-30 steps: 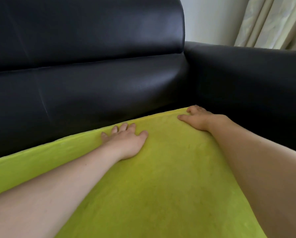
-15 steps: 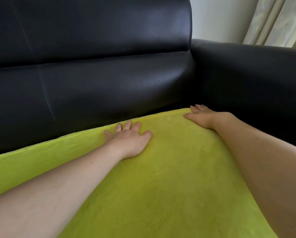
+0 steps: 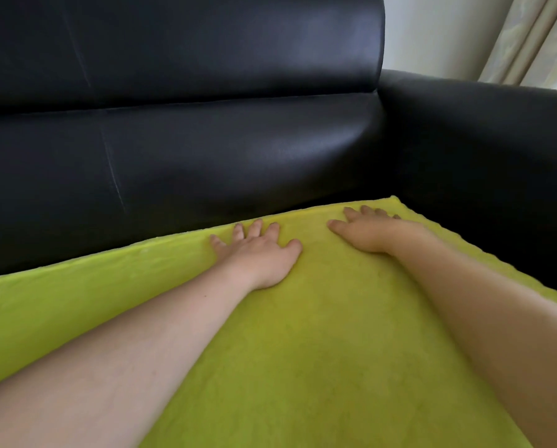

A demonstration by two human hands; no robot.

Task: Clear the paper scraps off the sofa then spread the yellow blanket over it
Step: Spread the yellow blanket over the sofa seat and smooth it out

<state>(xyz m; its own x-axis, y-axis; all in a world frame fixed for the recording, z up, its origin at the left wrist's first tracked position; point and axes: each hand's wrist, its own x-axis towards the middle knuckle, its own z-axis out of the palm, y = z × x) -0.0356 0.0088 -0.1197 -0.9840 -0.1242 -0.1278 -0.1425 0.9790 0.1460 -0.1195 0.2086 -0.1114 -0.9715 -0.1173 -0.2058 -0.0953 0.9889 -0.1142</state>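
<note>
The yellow blanket (image 3: 303, 350) lies flat over the seat of the black leather sofa (image 3: 206, 150), its far edge against the backrest and its far right corner near the armrest. My left hand (image 3: 259, 255) lies palm down on the blanket near the far edge, fingers straight and spread. My right hand (image 3: 366, 231) presses flat on the blanket just short of its far right corner. No paper scraps are in view.
The sofa's right armrest (image 3: 480, 140) runs along the blanket's right edge. Behind it are a pale wall (image 3: 432, 30) and a cream curtain (image 3: 542, 40).
Both hands have slid slightly away from the corner toward the left on the blanket, and more of the blanket's right edge now shows beside the armrest. Both stay flat.
</note>
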